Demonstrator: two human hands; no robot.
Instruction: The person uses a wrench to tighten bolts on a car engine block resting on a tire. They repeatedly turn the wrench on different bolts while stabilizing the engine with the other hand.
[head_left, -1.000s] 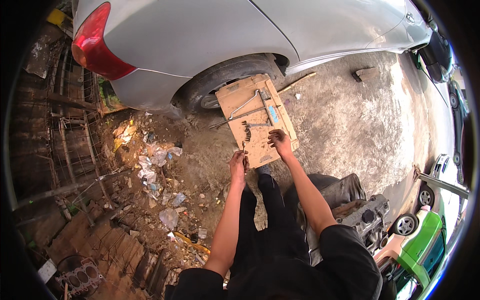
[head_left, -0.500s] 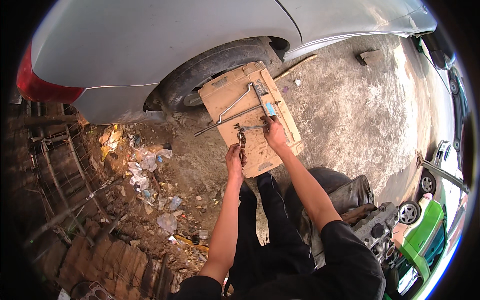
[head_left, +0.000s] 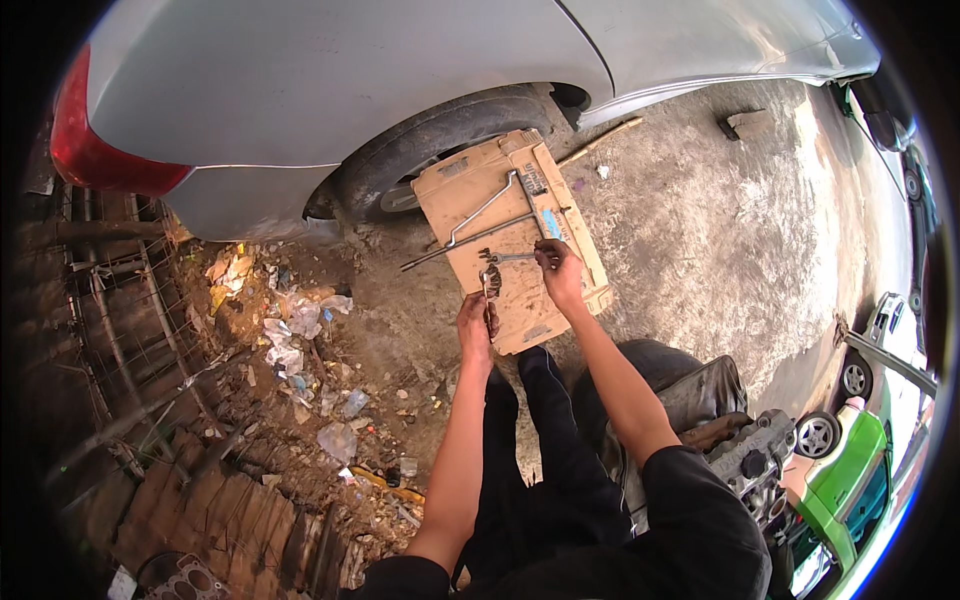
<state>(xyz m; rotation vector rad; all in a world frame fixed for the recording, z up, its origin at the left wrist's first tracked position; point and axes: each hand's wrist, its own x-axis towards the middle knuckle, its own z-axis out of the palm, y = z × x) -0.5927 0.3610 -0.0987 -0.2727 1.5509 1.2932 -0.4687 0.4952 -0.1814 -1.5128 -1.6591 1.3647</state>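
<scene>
A flattened cardboard box (head_left: 527, 300) lies in front of me, stained and creased. My left hand (head_left: 476, 322) is closed round the lower end of a spanner (head_left: 487, 283), which points away from me over the cardboard. Above the cardboard's right side, my right hand (head_left: 560, 272) pinches the end of another spanner (head_left: 516, 257), whose head points left. Close to the spanner heads is a cluster of small dark metal pieces (head_left: 494, 277), too small to make out. Farther off on the cardboard lie a bent metal crank rod (head_left: 480, 208) and a long T-shaped bar (head_left: 495, 229).
A silver car (head_left: 300, 90) stands beyond, its rear tyre (head_left: 440, 130) behind the cardboard. Litter (head_left: 290, 340) covers the dirt at left, beside a rusty metal grid (head_left: 115, 300). An engine part (head_left: 755, 460) and a black tyre (head_left: 650, 365) are near my right arm.
The whole view has shifted slightly to the right. My right hand has turned a little on its spanner; both hands still hold their spanners over the cardboard.
</scene>
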